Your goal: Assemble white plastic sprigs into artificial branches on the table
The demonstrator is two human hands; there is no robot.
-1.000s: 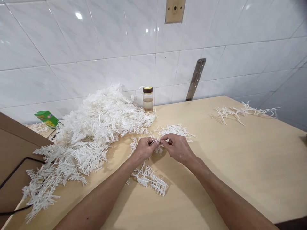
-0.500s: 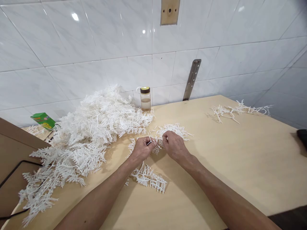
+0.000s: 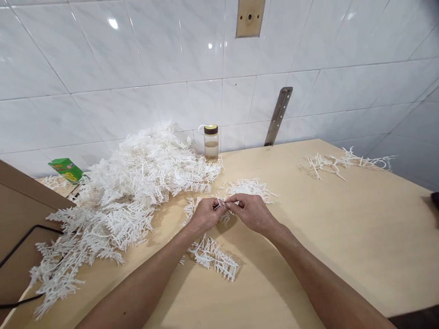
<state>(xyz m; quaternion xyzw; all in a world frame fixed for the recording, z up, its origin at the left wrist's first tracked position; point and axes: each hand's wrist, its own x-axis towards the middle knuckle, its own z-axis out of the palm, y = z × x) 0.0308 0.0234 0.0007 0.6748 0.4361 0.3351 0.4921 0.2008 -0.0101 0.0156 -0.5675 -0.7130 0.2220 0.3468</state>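
Note:
My left hand (image 3: pixel 207 213) is closed on a small white branched piece (image 3: pixel 221 202) whose thin tips stick out between the fingers. My right hand (image 3: pixel 248 211) pinches at the same piece, its fingertips touching those of my left hand. Just behind my hands lies a small heap of loose white sticks (image 3: pixel 252 187). Nearer to me, below my left hand, is a cluster of white branched pieces (image 3: pixel 214 257). A large pile of white branched pieces (image 3: pixel 144 169) spreads over the left of the table.
A clear bottle (image 3: pixel 211 145) with a dark lid stands by the tiled wall. A green box (image 3: pixel 66 170) is behind the pile. Bare white branches (image 3: pixel 331 162) lie at the right back of the wooden table (image 3: pixel 343 228). A metal bracket (image 3: pixel 279 116) leans at the wall.
My right hand has come in to the left, from just apart to touching the fingertips of my left hand at the white piece. The view has shifted slightly.

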